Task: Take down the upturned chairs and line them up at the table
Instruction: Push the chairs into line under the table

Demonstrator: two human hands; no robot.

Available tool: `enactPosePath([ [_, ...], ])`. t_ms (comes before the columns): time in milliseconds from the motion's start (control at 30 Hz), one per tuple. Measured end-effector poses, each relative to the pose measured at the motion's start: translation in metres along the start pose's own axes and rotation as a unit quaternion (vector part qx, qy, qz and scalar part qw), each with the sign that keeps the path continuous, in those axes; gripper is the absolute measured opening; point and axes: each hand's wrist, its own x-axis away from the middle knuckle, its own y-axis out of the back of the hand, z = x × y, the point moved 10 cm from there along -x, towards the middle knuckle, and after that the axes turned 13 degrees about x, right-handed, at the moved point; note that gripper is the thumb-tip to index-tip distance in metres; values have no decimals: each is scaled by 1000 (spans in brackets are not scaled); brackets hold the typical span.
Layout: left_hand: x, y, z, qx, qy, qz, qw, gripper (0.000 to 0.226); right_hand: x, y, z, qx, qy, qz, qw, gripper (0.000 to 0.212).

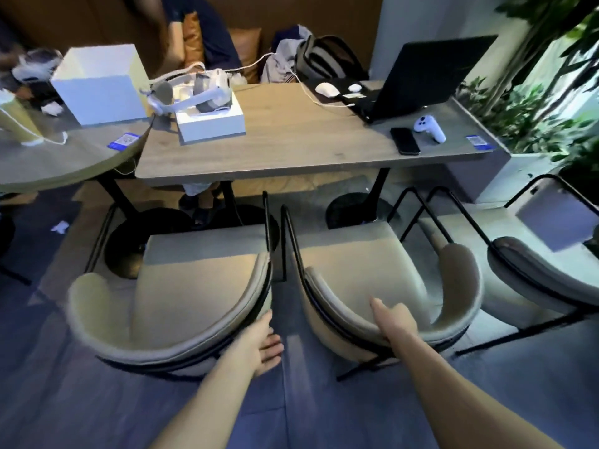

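Note:
Three beige cushioned chairs with black metal frames stand upright on the floor in front of the rectangular wooden table [291, 163]. The left chair [181, 286] and the middle chair [366, 270] face the table side by side with a narrow gap between them. My left hand [262, 345] rests against the back rim of the left chair, fingers spread. My right hand [393, 319] grips the top of the middle chair's curved backrest. The right chair [534, 264] stands further right, turned at an angle.
On the table lie a white headset on its box [207, 108], a big white box [97, 82], an open laptop [421, 76], a phone [404, 140] and a white controller [429, 126]. A person sits behind the table. A round table [48, 160] is left, a planter [518, 124] right.

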Motion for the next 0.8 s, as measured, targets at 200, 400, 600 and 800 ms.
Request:
enactPosePath([
  [200,-1,-108,41,-47,-43,-11,998,72,-68,96,-78,1,-72,-69,995,77],
  [400,-35,-153,58,-4,-34,-93,995,88,-150,112,-107,-110,-93,13,989,81],
  [600,-70,-159,56,71,-45,-124,989,77,-196,90,-114,-192,-132,94,968,90],
  [800,-78,-155,39,85,-60,-145,984,65,-230,69,-111,-147,-140,168,965,58],
])
